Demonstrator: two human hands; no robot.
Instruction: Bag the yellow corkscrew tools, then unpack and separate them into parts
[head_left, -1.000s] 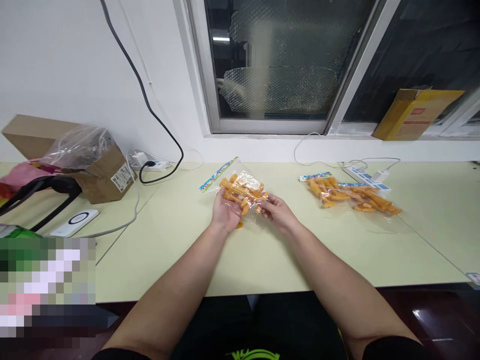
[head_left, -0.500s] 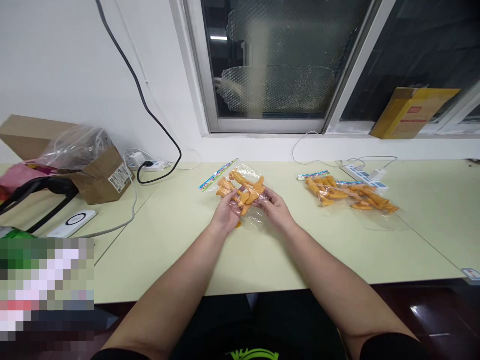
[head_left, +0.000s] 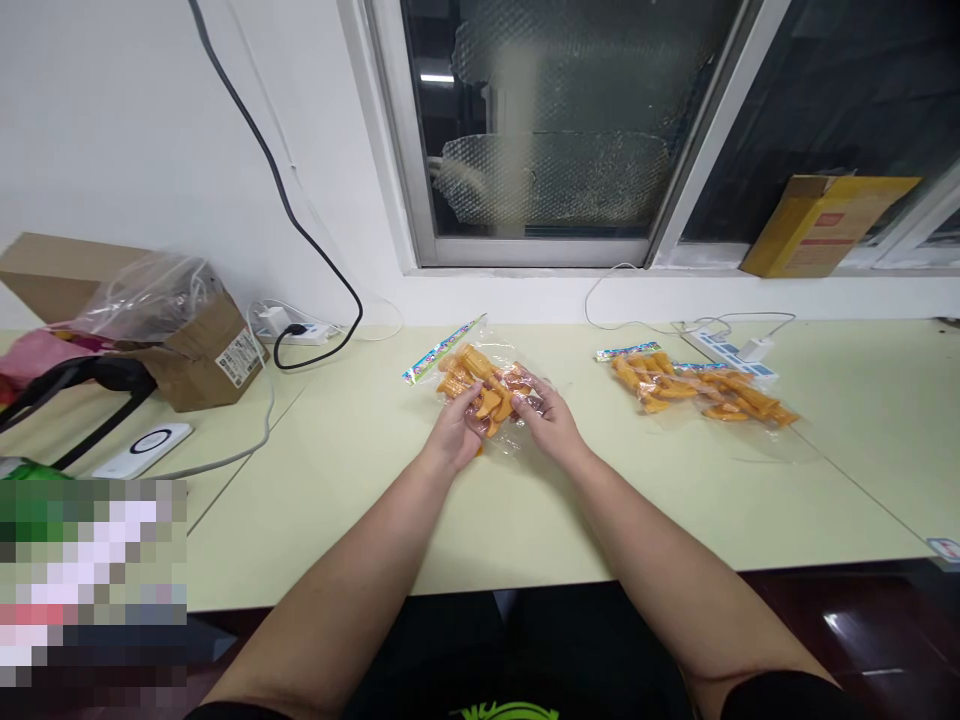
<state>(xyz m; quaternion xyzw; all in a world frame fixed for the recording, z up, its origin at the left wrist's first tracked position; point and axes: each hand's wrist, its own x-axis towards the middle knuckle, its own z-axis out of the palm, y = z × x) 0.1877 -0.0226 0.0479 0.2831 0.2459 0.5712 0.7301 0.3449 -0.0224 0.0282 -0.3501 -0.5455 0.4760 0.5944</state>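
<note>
Clear plastic bag (head_left: pixel 442 352) of orange moulded pieces (head_left: pixel 478 363) held two-handed
Opposite sides are pinched by left hand (head_left: pixel 455 430) and right hand (head_left: pixel 553 420), probably for steadiness (some fingertips kinda hidden).

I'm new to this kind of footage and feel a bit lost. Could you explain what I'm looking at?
Gladly. There is no robot here: a person is working bare-handed. All the pictures come from one camera worn on the person's head, facing forward and down. The left hand and right hand together hold a clear plastic bag above the table. It has a patterned strip along one edge and orange pieces inside; what they are is hard to tell. Two similar bags lie further right, close to a power strip. Over on the left are an open cardboard box and a flat white device. The lower left corner is blurred into blocks, so what is there cannot be told.
</note>
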